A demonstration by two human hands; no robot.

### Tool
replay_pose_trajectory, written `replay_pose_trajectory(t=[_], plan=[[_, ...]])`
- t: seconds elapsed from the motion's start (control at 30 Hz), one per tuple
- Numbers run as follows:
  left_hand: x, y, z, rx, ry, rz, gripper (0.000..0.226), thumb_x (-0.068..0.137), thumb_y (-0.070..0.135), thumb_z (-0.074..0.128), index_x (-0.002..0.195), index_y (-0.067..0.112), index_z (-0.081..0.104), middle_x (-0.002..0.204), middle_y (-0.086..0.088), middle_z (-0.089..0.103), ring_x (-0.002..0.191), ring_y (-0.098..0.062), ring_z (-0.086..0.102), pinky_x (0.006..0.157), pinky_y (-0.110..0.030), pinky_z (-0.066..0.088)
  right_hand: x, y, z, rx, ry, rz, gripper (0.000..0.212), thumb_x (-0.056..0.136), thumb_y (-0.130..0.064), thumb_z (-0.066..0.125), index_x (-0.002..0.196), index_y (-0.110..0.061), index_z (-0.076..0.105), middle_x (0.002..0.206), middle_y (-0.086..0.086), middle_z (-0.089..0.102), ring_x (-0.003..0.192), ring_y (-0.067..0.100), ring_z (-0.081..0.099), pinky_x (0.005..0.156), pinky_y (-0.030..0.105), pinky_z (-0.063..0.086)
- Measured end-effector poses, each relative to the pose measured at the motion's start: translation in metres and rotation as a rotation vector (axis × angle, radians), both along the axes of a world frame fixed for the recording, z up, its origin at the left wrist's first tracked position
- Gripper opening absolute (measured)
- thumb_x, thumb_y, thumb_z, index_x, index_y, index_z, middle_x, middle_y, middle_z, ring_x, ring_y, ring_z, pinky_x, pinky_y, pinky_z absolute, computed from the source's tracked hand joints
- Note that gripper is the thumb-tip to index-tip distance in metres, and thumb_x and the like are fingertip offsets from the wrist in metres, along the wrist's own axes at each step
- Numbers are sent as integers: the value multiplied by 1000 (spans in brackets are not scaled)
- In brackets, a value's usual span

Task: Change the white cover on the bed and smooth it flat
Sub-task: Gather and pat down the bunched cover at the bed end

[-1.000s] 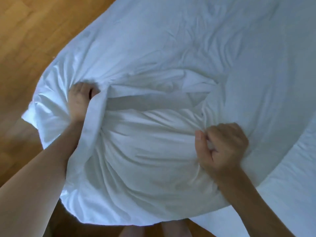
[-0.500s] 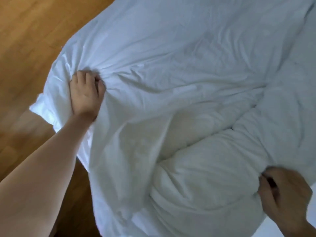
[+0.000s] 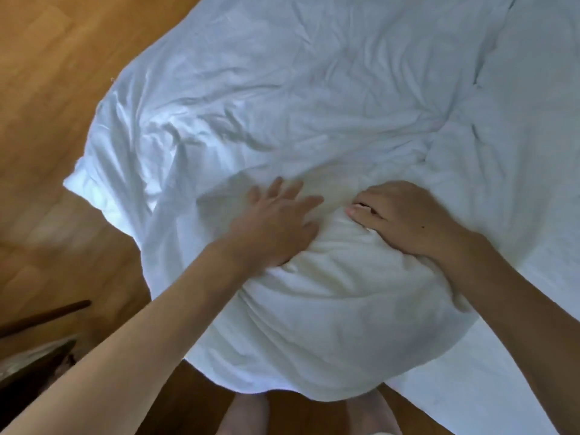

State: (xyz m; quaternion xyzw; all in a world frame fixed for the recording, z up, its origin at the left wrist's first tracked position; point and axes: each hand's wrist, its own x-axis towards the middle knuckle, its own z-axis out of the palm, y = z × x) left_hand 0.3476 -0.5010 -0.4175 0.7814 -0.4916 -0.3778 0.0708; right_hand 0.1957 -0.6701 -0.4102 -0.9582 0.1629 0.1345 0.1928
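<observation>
One white cover (image 3: 314, 120) lies rumpled across the bed, bunched into a thick mound at the near corner where it spills over the edge toward the wooden floor (image 3: 56, 89). A second white layer, the sheet (image 3: 489, 387) beneath, shows flat at the lower right. The person's left hand (image 3: 276, 224) rests on the mound with fingers spread and straight, pressing down on the cloth. The right hand (image 3: 405, 218) sits just beside it, fingers curled under and thumb laid along the fold; it appears to be gripping a bunch of the cover, though what lies inside the curl is hidden.

The step in hand looks like working the bulk at this corner into place (the filling seems to be gathered here, judging by the swell). The cover is on but far from flat. The next move probably calls for a firm hold on the corner and a pull or shake outward, then long sweeps of the palm to chase creases toward the edges.

Counted: one cover, one sheet, two hands, two bare feet (image 3: 244, 416) at the bottom edge, one dark piece of furniture (image 3: 37, 356) at the left.
</observation>
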Motion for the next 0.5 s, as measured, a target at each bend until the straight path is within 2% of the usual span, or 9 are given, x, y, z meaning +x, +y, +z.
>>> replay_pose_trajectory(t=[0.07,0.13,0.2,0.27,0.33,0.43,0.5], plan=[[-8,11,-33,143,-15,26,50,102,36,35,150,40,23,161,5,13,149,-18,4,119,-47,5,-9,1,-2,-46,47,61,70,84,-70,8,70,-20,56,74,0,61,75,21,54,65,30,25],[-6,26,-59,87,-10,137,53,103,35,34,153,33,16,161,7,14,149,-12,4,119,-43,2,-21,6,-5,-77,87,102,65,94,-65,15,65,-20,52,73,5,62,75,27,58,65,30,25],[-8,37,-75,-6,-1,246,51,104,34,30,153,24,19,160,7,20,148,-8,7,119,-40,-1,-41,13,-4,-95,64,54,59,98,-55,27,63,-17,55,65,8,59,69,32,59,63,31,27],[-12,42,-83,-42,-31,311,47,105,31,27,152,22,26,159,6,24,148,-9,10,119,-42,-1,-71,15,-4,-137,-123,6,60,97,-52,34,55,-14,54,48,11,52,50,33,53,54,33,33],[-14,40,-87,-31,-59,333,45,106,23,28,150,20,31,158,5,26,148,-10,13,118,-46,1,-109,12,-3,-147,-318,-50,61,98,-50,33,50,-14,44,41,9,44,39,30,44,50,33,34],[-12,34,-91,11,-116,375,46,105,15,28,151,19,30,159,5,22,148,-12,13,118,-48,3,-175,5,7,-217,-517,-45,61,99,-42,36,48,-9,46,43,8,39,40,27,40,55,35,27],[-15,31,-95,39,-157,380,48,104,13,27,152,20,27,160,4,20,148,-12,12,118,-48,3,-235,-5,15,-290,-558,-55,65,99,-39,36,47,-3,51,45,10,42,49,30,41,57,37,30]])
